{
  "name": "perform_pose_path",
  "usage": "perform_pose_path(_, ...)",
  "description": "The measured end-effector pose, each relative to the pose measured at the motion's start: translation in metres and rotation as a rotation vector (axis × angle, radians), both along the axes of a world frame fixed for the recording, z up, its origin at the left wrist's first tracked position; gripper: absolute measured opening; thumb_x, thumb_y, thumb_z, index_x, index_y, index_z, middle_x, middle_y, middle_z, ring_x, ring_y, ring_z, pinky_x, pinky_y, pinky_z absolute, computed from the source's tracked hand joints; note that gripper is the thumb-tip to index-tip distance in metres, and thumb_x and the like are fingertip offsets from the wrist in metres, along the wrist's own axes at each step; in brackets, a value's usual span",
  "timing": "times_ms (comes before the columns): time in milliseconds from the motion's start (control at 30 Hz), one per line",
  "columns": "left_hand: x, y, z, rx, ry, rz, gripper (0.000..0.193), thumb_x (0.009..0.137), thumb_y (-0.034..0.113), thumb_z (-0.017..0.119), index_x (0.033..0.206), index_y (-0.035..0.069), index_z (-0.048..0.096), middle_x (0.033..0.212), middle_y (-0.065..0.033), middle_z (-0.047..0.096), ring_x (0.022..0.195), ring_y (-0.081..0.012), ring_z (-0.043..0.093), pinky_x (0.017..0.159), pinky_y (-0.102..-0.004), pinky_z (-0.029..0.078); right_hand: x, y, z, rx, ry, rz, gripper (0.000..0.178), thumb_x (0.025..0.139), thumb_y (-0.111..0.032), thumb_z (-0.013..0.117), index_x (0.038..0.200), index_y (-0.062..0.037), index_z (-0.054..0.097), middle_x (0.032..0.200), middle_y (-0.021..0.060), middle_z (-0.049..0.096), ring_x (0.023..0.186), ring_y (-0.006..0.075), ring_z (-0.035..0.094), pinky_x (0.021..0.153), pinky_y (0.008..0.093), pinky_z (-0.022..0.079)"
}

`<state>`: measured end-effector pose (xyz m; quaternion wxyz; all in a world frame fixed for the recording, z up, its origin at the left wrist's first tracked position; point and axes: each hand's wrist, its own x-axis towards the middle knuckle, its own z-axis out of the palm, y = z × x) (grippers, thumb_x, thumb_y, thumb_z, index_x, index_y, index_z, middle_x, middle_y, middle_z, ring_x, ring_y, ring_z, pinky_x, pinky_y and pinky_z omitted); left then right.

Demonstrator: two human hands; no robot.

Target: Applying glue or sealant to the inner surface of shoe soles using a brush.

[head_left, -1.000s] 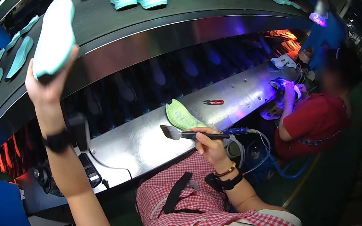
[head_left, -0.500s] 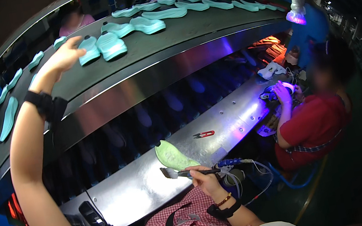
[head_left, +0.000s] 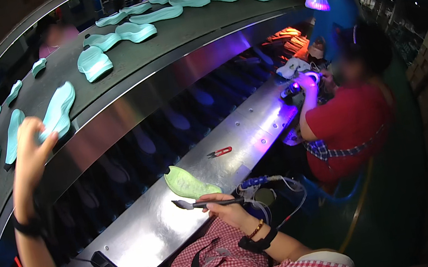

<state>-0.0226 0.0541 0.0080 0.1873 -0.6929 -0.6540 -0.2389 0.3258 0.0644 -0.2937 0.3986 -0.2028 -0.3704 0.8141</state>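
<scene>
One right grip (head_left: 227,207) hugs a black-handled brush (head_left: 198,205) so bristles (head_left: 182,204) poke out. Upper left, can't tell if left grip (head_left: 32,143) holds mint-green sole (head_left: 60,110).

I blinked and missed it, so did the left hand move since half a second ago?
Yes: in this view, the left hand came back toward the conveyor's shiny metal side.

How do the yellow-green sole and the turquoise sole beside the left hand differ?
The yellow-green sole lies on the metal bench; the turquoise sole is up at the dark belt. In the picture, the yellow-green sole slants down rightward, the turquoise sole down leftward. Both are elongated and curved.
</scene>
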Motion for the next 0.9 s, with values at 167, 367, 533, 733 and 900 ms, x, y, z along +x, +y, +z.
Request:
perform_pose_path(167, -0.01, -0.067, -0.103, 0.921, -1.161, -0.122, 0.037, 0.082, 0.017, 0.046, 0.112, -0.004, 0.046, 0.109, -0.0123, 0.05, 0.104, -0.0219, 0.047, 0.089, -0.0311, 0.036, -0.013, -0.003, 0.018, 0.146, -0.067, -0.114, 0.028, 0.077, -0.001, 0.058, 0.105, 0.0015, 0.056, 0.1, 0.0078, 0.058, 0.084, 0.0107, 0.055, 0.072, 0.0218, 0.044)
perform_pose_path(367, 0.006, -0.15, -0.186, 0.091, -1.715, -0.316, 0.046, 0.076, 0.015, 0.048, 0.115, -0.006, 0.039, 0.103, -0.0149, 0.053, 0.09, -0.0235, 0.055, 0.079, -0.0327, 0.046, -0.01, -0.008, 0.016, 0.114, 0.017, -0.152, 0.024, 0.077, -0.006, 0.06, 0.1, -0.0003, 0.058, 0.088, 0.0044, 0.061, 0.075, 0.0074, 0.054, 0.063, 0.0201, 0.043)
perform_pose_path(533, 0.085, -0.196, -0.261, -0.268, -2.196, -0.557, 0.062, 0.078, 0.039, 0.049, 0.123, 0.0, 0.033, 0.103, -0.019, 0.052, 0.089, -0.029, 0.055, 0.078, -0.0423, 0.045, -0.012, -0.007, 0.004, 0.06, -0.07, -0.207, 0.024, 0.077, -0.006, 0.06, 0.099, 0.0015, 0.057, 0.089, 0.0047, 0.06, 0.071, 0.0052, 0.05, 0.061, 0.0181, 0.04)
perform_pose_path(733, 0.132, -0.166, -0.29, -0.117, -2.65, -0.283, 0.075, 0.079, 0.062, 0.036, 0.132, 0.009, 0.026, 0.126, -0.017, 0.04, 0.112, -0.034, 0.042, 0.094, -0.0507, 0.031, -0.022, -0.026, 0.013, 0.16, -0.1, -0.134, 0.017, 0.075, -0.003, 0.059, 0.092, 0.0008, 0.061, 0.086, 0.0037, 0.061, 0.079, 0.0075, 0.051, 0.073, 0.0188, 0.038)
perform_pose_path(900, 0.145, -0.133, -0.304, 0.034, -2.577, -0.615, 0.058, 0.083, 0.054, 0.037, 0.122, 0.013, 0.04, 0.119, -0.0056, 0.048, 0.105, -0.0249, 0.048, 0.092, -0.0419, 0.037, -0.032, -0.037, 0.026, 0.201, -0.065, 0.072, 0.018, 0.074, 0.0, 0.057, 0.091, 0.0034, 0.06, 0.088, 0.0107, 0.063, 0.08, 0.0124, 0.058, 0.073, 0.0238, 0.046)
